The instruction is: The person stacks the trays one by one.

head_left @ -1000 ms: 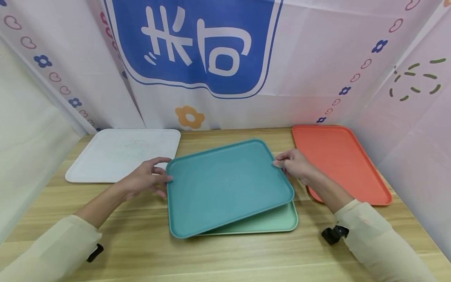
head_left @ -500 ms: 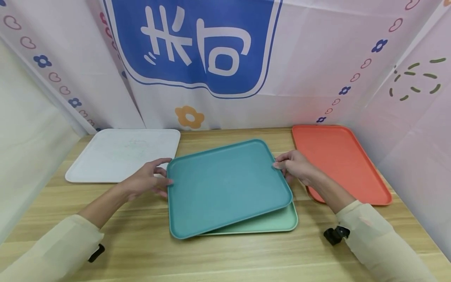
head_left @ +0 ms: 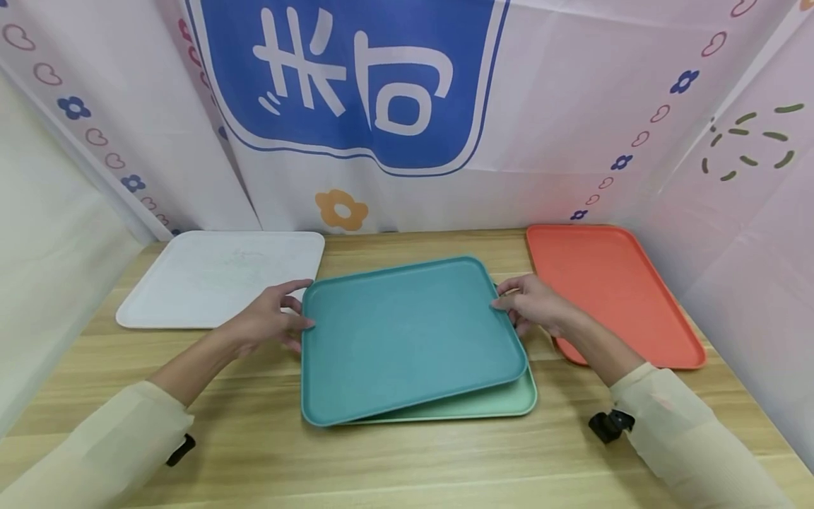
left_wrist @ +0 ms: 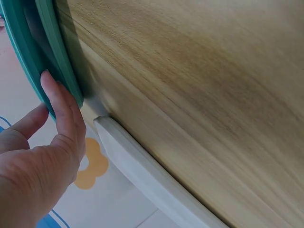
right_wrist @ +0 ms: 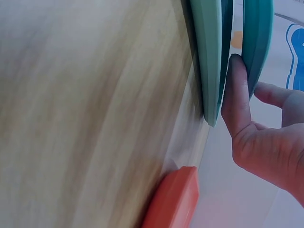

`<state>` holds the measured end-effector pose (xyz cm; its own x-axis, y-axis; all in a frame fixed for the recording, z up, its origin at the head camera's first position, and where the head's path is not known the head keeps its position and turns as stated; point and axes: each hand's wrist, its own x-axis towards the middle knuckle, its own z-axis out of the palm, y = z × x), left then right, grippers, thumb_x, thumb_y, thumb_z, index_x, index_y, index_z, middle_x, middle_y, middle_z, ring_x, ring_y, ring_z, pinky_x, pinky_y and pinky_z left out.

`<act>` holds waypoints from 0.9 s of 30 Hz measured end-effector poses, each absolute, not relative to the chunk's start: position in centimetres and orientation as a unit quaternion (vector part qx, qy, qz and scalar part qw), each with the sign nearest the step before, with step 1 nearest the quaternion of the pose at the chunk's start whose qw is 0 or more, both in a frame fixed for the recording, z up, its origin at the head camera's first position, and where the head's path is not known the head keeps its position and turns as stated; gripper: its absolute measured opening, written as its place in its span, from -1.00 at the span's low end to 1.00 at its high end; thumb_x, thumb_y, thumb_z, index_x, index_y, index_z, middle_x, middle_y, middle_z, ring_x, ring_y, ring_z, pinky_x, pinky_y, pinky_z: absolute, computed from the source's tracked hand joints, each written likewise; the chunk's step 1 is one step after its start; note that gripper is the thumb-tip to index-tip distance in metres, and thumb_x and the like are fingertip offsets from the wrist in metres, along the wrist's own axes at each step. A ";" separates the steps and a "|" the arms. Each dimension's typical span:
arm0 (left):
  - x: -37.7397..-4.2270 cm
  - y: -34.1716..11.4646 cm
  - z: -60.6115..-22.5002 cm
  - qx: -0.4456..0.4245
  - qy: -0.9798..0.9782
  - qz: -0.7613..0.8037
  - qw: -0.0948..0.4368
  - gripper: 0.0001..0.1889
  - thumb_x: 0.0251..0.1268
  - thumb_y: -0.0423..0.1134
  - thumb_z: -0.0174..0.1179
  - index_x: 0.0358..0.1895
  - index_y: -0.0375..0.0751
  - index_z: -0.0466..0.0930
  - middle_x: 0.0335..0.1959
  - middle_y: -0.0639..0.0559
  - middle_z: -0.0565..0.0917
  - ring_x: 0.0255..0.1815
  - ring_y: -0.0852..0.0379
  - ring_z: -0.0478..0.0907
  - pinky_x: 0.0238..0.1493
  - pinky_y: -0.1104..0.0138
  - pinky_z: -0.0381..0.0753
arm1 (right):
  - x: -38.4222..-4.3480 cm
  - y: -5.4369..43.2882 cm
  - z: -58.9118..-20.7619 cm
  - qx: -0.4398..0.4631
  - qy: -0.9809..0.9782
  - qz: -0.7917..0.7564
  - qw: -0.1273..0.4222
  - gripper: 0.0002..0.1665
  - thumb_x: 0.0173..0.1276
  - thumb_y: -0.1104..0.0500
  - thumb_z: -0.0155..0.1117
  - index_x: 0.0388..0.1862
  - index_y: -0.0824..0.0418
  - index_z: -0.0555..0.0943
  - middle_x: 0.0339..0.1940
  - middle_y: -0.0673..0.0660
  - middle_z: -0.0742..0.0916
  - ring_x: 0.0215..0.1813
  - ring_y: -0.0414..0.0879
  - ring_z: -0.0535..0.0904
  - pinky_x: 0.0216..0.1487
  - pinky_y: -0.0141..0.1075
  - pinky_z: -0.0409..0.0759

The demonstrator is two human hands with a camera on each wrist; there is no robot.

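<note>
Head view, hands (head_left: 266, 322) (head_left: 534, 304) pinching teal tray (head_left: 410, 339)

Table (head_left: 407, 466): white tray (head_left: 222, 279), red tray (head_left: 610, 290) (green tray (head_left: 486, 404), seemingly).

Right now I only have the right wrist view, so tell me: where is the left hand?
Observer: The left hand holds the teal tray by its left edge.
Operator: Is another tray near that hand?
Observer: Yes, a white tray lies at the back left of the table.
Operator: How much of the light green tray shows from above?
Observer: Mainly a wedge along its near edge, ending at its near right corner; the teal tray covers most of the rest.
</note>
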<state>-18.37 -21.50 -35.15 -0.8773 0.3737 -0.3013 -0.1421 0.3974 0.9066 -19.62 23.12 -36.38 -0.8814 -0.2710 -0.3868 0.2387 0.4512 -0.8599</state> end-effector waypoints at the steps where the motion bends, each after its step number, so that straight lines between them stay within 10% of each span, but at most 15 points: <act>1: -18.4 -21.4 -35.1 0.073 0.803 0.542 0.236 -0.11 0.41 -0.55 0.18 0.66 -0.41 -0.18 -0.13 -0.27 0.41 -0.33 -0.02 0.67 -0.27 0.06 0.82 | -19.6 23.1 -36.4 -0.011 0.816 -0.523 0.245 -0.50 0.59 0.26 0.14 0.37 0.51 0.35 -0.50 0.13 0.58 -0.49 -0.13 0.53 -0.53 -0.31 0.65; 27: -18.7 -20.6 -35.0 0.048 0.821 0.525 0.220 -0.12 0.41 -0.55 0.19 0.65 -0.38 -0.14 -0.11 -0.29 0.44 -0.35 0.01 0.66 -0.31 0.08 0.82 | -19.2 23.4 -36.3 -0.006 0.828 -0.501 0.252 -0.50 0.58 0.22 0.18 0.33 0.49 0.34 -0.50 0.14 0.60 -0.52 -0.11 0.56 -0.51 -0.28 0.70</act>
<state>-18.73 -20.56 -35.00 -0.8986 0.3102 -0.3103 -0.1511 0.4451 0.8826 -19.16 23.43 -36.31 -0.8731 -0.2620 -0.4112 0.2425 0.4982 -0.8324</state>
